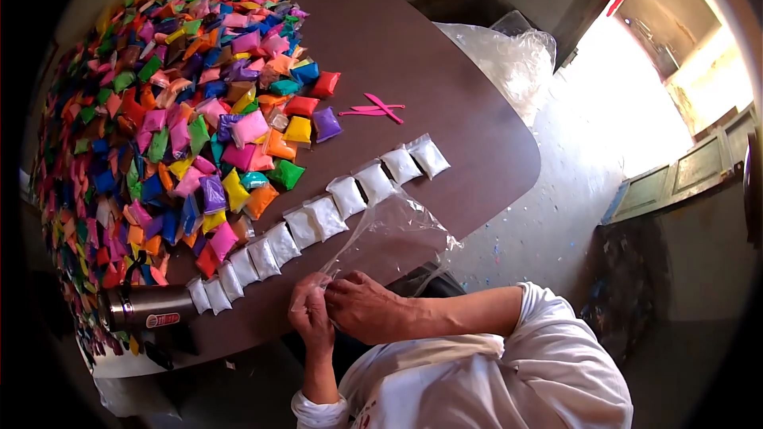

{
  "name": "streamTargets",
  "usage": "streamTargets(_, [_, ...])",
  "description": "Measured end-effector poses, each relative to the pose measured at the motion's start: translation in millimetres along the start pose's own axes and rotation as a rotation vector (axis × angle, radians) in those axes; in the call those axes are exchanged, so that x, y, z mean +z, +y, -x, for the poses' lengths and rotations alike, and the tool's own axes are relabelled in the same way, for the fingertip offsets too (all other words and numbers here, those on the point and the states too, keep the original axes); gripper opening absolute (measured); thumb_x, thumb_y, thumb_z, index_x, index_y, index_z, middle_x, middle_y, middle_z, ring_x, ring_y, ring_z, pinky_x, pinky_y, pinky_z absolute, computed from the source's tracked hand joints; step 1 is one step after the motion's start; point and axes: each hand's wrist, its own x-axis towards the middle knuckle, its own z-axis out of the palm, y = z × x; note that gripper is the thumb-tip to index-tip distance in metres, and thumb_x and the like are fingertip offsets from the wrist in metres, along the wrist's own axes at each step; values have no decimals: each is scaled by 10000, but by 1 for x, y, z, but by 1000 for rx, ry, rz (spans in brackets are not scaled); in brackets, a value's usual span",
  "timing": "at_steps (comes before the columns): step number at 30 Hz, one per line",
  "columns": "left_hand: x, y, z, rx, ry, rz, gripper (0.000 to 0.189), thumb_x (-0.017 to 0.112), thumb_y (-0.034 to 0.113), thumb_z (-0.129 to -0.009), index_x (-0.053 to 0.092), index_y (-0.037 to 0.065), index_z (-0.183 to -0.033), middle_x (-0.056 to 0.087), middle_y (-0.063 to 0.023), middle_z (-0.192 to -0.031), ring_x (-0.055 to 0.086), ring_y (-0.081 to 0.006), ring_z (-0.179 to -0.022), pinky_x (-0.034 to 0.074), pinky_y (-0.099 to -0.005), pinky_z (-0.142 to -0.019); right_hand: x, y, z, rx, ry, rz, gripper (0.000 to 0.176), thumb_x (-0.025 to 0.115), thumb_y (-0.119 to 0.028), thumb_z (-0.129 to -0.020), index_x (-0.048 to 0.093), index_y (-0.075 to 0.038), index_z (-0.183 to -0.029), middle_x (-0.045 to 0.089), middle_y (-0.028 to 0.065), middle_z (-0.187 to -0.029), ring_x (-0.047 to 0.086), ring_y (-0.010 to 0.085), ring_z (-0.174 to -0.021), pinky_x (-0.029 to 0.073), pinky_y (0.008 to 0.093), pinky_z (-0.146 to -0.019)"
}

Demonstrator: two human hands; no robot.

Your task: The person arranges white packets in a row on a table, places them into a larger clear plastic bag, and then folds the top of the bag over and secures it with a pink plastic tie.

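Head cam: LH & RH hold clr bag across tbl edge.

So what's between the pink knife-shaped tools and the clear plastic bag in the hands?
In the head view: bare brown tabletop next to the pink knife-shaped tools, then the row of white packets, then the clear plastic bag.

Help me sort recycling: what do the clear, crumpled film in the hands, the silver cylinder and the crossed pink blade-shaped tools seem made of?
Clear, crumpled film: glossy plastic, judging by transparent folds and glints. Silver cylinder: probably metal, satin, from its grey sheen. Crossed pink tools: perhaps plastic, given uniform colour; finish unclear.
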Motion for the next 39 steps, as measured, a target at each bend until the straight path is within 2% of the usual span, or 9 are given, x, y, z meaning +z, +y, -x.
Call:
streamTargets(6, [-32, 2, -2, -63, -7, -177, 346, 460, 253, -1011, 619, -53, -1042, 650, -150, -1001, 624, -226, -907, 487, -333, -810, -34, 9, 24, 225, -26, 136, 234, 573, -109, -807, 649, -78, -1026, 561, 120, -1085, 521, 271, -1059, 471, 401, -789])
streamTargets(14, [-25, -3, -7, 14, 19, -193, 335, 429, 236, -1012, 605, -42, -946, 665, -123, -892, 628, -216, -798, 493, -314, -753, -76, 61, 66, 321, 39, 116, 76, 611, -71, -787, 657, -21, -820, 643, 146, -755, 648, 306, -724, 513, 386, -643])
streamTargets(16, [-26, -5, -11, 58, 32, -176, 330, 433, 234, -1004, 608, -38, -939, 663, -124, -896, 629, -220, -797, 498, -320, -739, -79, 48, 54, 383, -35, 16, 170, 639, -130, -811, 662, -18, -936, 656, 160, -933, 646, 300, -881, 516, 392, -744])
streamTargets(18, [-28, -4, -10, 13, 21, -117, 319, 447, 234, -991, 614, -32, -933, 661, -125, -897, 628, -221, -800, 499, -325, -740, -62, 34, 38, 91, 118, -6, 353, 659, -231, -849, 613, -31, -1135, 608, 147, -1060, 575, 280, -1040, 466, 414, -907])
streamTargets(20, [-32, -10, -9, 82, 1, -167, 312, 456, 231, -988, 614, -32, -932, 659, -124, -902, 626, -221, -809, 498, -328, -746, -42, 19, 20, 78, -83, -146, 452, 694, -281, -836, 577, -26, -1190, 572, 152, -1148, 523, 285, -1151, 434, 430, -957])
streamTargets(26, [-25, 3, -8, 20, 30, -122, 272, 482, 193, -978, 612, -42, -937, 648, -128, -924, 614, -228, -841, 492, -341, -770, 2, -5, -26, 104, -256, -226, 489, 735, -288, -795, 588, -38, -1189, 574, 145, -1186, 524, 308, -1158, 441, 425, -941])
streamTargets(30, [-27, -6, -5, -101, 88, -117, 261, 493, 182, -979, 615, -46, -947, 650, -136, -926, 615, -229, -832, 492, -336, -776, -8, 0, -17, 88, -171, -225, 447, 722, -297, -803, 615, -43, -1155, 571, 147, -1196, 503, 314, -1180, 434, 440, -944])
streamTargets(34, [-26, -4, -8, -31, 65, -207, 275, 480, 190, -988, 616, -46, -950, 655, -136, -921, 618, -224, -820, 498, -330, -758, -39, 16, 19, 269, -124, 175, 437, 673, -358, -836, 623, -7, -1091, 513, 179, -1296, 451, 330, -1243, 424, 486, -944])
streamTargets(39, [-24, -6, -10, 46, 34, -142, 295, 449, 194, -1000, 593, -28, -870, 654, -132, -902, 622, -226, -795, 508, -332, -722, -72, 32, 44, 488, -2, 170, 438, 601, -367, -914, 580, 45, -1060, 517, 192, -1129, 537, 379, -1074, 450, 467, -902])
